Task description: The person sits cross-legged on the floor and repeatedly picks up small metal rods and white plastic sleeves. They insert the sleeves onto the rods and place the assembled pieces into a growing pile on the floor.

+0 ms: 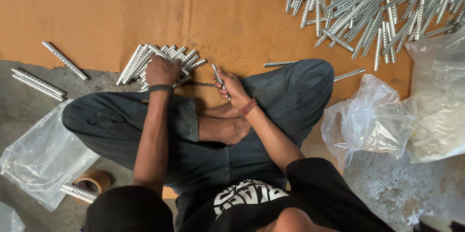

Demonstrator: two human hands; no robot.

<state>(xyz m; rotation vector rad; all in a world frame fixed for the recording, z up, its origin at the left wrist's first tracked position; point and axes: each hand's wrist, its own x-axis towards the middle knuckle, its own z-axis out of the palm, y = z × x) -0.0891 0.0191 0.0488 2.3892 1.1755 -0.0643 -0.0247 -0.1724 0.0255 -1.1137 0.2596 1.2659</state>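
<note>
I sit cross-legged on the floor, looking down over my lap. My left hand (162, 70) rests palm-down on a small stack of ridged silver metal rods (145, 56) lying on brown cardboard (97, 14); its fingers are spread over the rods. My right hand (231, 86) is closed around one silver rod (216, 73), which sticks up and to the left out of the fist. The two hands are about a hand's width apart, just beyond my knees.
A big loose heap of the same rods (373, 4) covers the far right of the cardboard. Clear plastic bags lie at the right (370, 120) and left (43, 157). A tape roll (94, 181) sits by my left knee. Stray rods (38, 83) lie left.
</note>
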